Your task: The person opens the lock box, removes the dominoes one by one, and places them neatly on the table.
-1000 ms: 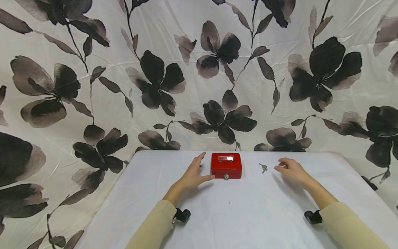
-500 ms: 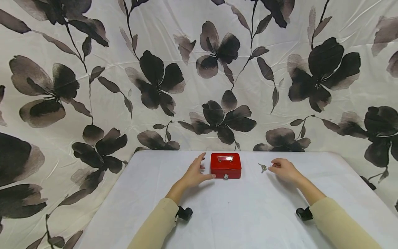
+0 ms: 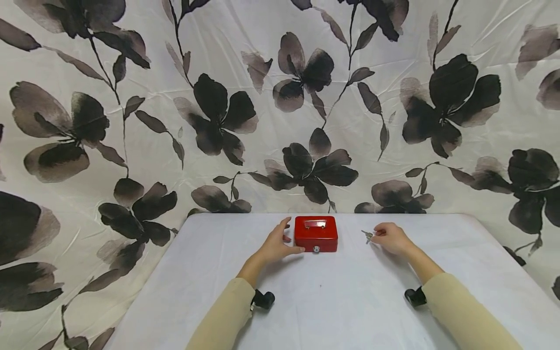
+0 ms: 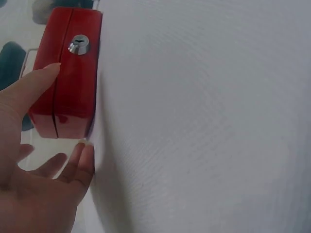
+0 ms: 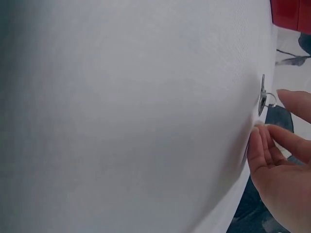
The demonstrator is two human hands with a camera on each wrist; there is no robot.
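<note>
A small red cash box [image 3: 321,241] with a folding handle on its lid stands closed near the table's far edge. Its silver lock [image 4: 80,44] faces the person. The left hand [image 3: 275,247] is spread at the box's left side, thumb over the front face and fingertips beside the end wall. To the right of the box, a small bunch of keys [image 3: 367,235] on a ring lies on the white cloth. Over the keys comes the right hand [image 3: 393,238]; in the right wrist view its thumb and fingertips stand apart, close to the key ring [image 5: 272,99].
A white cloth covers the table [image 3: 315,311], whose far edge runs just behind the box. Behind it hangs a pale curtain [image 3: 245,180] with dark flowers. Both wrists carry a black camera [image 3: 264,300] at the sleeve end.
The right hand has moved left, from beside the keys to right at them. The left hand has edged slightly nearer the box. Box and keys stay in place.
</note>
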